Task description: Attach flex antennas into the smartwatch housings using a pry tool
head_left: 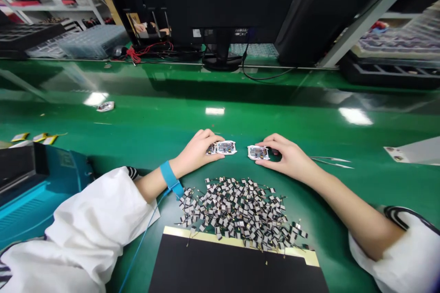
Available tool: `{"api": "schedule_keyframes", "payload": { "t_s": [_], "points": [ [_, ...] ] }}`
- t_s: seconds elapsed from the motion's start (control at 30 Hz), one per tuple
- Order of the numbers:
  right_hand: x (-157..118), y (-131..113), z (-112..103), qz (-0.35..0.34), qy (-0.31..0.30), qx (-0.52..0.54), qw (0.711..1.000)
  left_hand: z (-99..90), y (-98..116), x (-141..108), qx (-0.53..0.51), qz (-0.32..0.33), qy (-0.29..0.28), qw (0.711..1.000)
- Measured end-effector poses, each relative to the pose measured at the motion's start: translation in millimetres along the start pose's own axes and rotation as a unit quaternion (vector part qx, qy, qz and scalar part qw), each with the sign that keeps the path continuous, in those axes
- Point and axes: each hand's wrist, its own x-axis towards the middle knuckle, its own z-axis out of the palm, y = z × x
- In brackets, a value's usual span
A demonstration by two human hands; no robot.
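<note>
My left hand (199,149), with a blue wrist strap (168,176), is closed on small circuit boards in white frames (226,148); a second one shows partly under the fingers. My right hand (285,155) pinches another white-framed circuit board (258,152) between thumb and fingers, a short gap away from the left one. Behind the right wrist, the thin points of tweezers (332,161) stick out; whether the hand holds them or they lie on the mat, I cannot tell. Below both hands spreads a pile of small grey-and-black parts with short leads (237,213).
A black sheet with a yellow edge (237,265) lies in front of the pile. Far left rests another white-framed board (105,106). Yellow-edged flat pieces (40,137) and a teal machine (65,192) are at left. A monitor (223,50) stands behind; a metal bracket (412,151) is at right.
</note>
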Motion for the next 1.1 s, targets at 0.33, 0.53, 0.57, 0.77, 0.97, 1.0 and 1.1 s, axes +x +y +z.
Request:
{"api": "schedule_keyframes", "payload": {
  "t_s": [0.33,0.53,0.57,0.77,0.97,1.0,1.1],
  "points": [
    [5,9,10,-0.017,0.004,-0.041,0.999,-15.4,-13,-10,-0.097,0.002,-0.022,0.995],
    [19,-18,9,-0.099,0.083,-0.107,0.986,-32.0,7,-27,-0.033,0.084,0.014,0.996],
    [22,-24,11,-0.120,0.077,-0.106,0.984,-34.8,13,-33,-0.038,0.094,-0.012,0.995],
    [30,-32,28,-0.172,0.016,-0.123,0.977,-27.1,32,-50,-0.014,0.083,-0.126,0.988],
    [19,-16,14,-0.151,0.002,-0.127,0.980,-28.0,26,-49,0.056,0.061,-0.100,0.992],
    [20,-17,12,-0.145,0.001,-0.134,0.980,-28.8,25,-50,0.074,0.066,-0.096,0.990],
    [30,-28,15,-0.134,0.009,-0.145,0.980,-30.0,22,-51,0.105,0.089,-0.096,0.986]
  ]
}}
